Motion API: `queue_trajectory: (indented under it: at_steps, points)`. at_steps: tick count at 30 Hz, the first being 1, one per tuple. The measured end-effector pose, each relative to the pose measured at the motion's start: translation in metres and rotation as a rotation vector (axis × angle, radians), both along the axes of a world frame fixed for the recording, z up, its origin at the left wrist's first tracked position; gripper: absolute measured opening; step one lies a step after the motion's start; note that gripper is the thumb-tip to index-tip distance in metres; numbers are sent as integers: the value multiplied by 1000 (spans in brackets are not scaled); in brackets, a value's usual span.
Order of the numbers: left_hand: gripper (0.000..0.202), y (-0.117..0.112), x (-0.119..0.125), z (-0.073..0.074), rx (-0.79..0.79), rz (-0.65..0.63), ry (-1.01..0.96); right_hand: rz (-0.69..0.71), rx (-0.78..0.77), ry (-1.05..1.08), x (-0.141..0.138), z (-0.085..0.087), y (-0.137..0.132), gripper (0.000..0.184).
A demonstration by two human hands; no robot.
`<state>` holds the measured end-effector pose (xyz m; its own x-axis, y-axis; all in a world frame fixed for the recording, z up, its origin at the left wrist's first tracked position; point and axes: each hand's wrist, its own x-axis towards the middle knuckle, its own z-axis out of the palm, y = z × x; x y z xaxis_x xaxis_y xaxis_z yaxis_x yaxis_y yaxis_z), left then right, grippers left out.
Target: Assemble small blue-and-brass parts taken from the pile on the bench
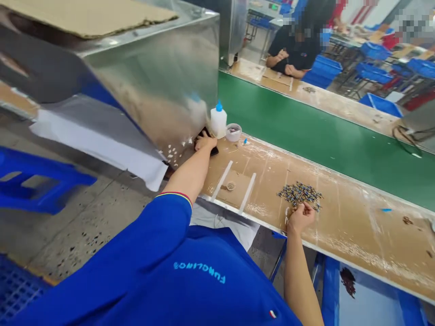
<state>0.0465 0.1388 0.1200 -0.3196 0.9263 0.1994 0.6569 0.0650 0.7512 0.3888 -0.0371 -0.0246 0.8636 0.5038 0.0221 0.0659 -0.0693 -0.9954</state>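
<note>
At the foot of the metal housing (190,90), my left hand (205,143) reaches over a flat black object like a phone (214,151). Its fingers curl around that object, partly hiding it. My right hand (302,218) is at the near edge of a pile of small dark, blue and gold pieces (301,192). Thumb and fingertips there are pinched together; what lies between them is too small to make out. A small white item (287,213) lies beside this wrist. Between the hands, a small round ring or cap (230,186) rests on a cardboard piece between two white strips (248,192).
A white bottle with a blue tip (218,120) and a round tub (234,132) stand past my left hand. Beyond the brown worktop runs a green conveyor belt (306,122). Another person (292,54) sits across it. A blue tray (370,294) is below the bench edge.
</note>
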Motion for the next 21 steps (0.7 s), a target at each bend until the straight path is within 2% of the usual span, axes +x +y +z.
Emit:
queue_trajectory:
  at_steps: [2,4,7,10,13,16,18,21]
  points:
    - [71,7,-5,-4,-174,154,-58,-13,13,-10,-2,0,-1,23]
    - [84,8,-2,-7,-294,253,-105,-25,25,-19,-5,2,-3,21]
    - [98,2,4,-12,-361,305,-168,-34,35,-36,-10,7,-7,20]
    - [108,-9,3,-14,-353,270,-277,-39,31,-51,-15,11,-10,19]
    - [94,-25,-4,-17,-310,182,-446,-45,35,-46,-16,12,-11,24]
    - [57,-55,-13,-25,-316,54,-719,-45,44,-31,-17,11,-13,31]
    - [38,-86,-21,-36,-363,-53,-939,-27,41,-31,-19,12,-16,35]
    - [28,-149,-41,-60,-437,-150,-1205,30,19,-59,-23,16,-22,41]
